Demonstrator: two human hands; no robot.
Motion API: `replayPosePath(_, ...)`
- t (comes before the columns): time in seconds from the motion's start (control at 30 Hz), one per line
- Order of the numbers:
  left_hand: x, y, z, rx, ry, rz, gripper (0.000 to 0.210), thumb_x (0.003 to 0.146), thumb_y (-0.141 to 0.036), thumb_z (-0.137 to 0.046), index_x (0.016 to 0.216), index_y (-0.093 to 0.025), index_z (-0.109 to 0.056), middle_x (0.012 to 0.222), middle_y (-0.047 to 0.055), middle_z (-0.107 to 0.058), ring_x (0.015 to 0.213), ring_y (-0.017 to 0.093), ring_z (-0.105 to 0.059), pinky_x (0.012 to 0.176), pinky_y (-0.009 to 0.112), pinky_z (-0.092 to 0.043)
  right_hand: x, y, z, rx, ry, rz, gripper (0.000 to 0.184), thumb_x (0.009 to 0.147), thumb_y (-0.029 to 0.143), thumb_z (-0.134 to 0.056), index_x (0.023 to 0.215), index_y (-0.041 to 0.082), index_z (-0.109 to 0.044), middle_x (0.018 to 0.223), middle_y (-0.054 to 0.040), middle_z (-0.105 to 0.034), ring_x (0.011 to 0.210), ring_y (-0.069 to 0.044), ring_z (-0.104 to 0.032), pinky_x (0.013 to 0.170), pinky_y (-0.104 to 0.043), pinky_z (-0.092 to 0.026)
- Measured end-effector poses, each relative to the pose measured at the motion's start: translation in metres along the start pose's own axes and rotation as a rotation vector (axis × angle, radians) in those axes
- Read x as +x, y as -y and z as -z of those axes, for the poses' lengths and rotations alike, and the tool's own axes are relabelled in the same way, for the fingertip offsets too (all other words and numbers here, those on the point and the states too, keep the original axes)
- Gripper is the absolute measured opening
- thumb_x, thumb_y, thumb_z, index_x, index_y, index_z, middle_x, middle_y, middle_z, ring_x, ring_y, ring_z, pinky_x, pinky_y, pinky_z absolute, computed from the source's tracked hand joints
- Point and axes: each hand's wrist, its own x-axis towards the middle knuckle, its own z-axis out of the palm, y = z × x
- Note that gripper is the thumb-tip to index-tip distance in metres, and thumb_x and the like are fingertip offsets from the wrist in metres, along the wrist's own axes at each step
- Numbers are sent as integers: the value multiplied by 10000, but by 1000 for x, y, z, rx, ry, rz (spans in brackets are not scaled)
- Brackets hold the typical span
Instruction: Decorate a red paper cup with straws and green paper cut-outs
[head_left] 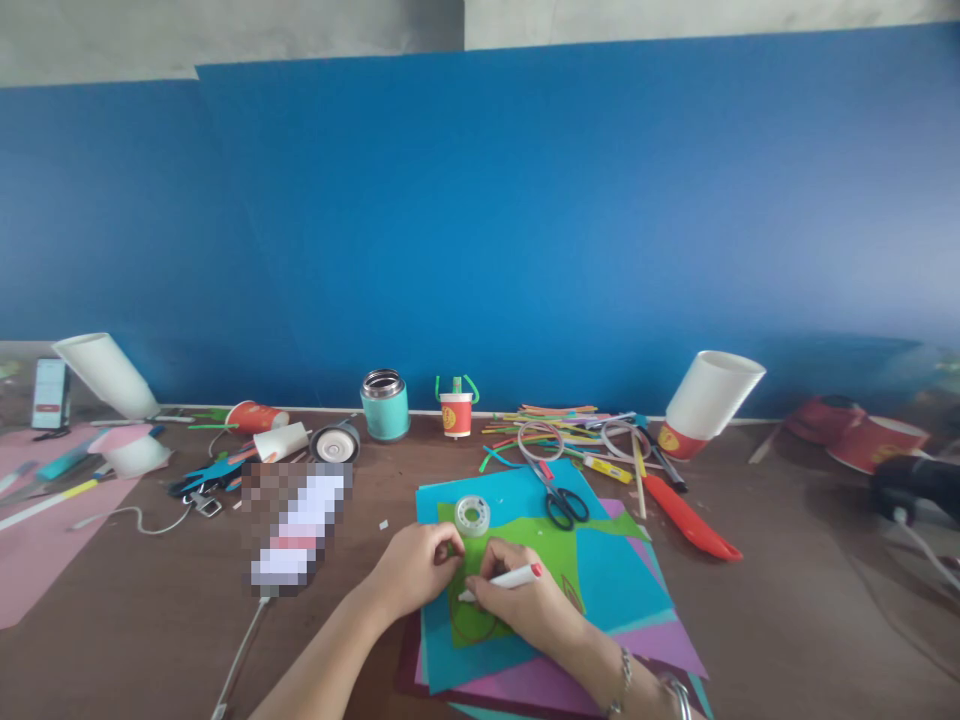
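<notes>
Silver bangle [681, 692] foremost; right hand [525, 592] on marker [517, 577]

Fingers grip the white marker at an outline [474, 639] on the green sheet [510, 525], which overlies loose blue paper [619, 580]. Left hand [415, 567] curls at its edge; pinching or merely resting, I cannot tell. Weak hold could let layers slide, skewing the line. Teal thermos [385, 412] stands uncapped, contents unseen; green strips [457, 384] rise above the red paper cup [456, 416], inside hidden.
</notes>
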Motion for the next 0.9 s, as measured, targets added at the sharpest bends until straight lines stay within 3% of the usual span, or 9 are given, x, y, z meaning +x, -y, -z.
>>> replayPosePath(0.9, -1, -1, 1, 15, 12, -1, 115, 741, -190, -516, 764, -220, -624, 568, -39, -533, 532, 118, -482, 500, 195, -269, 0, 1, 3, -18, -62, 54, 201, 661, 178, -530, 538, 203, -373, 516, 56, -415, 525, -98, -387, 476, -205, -288)
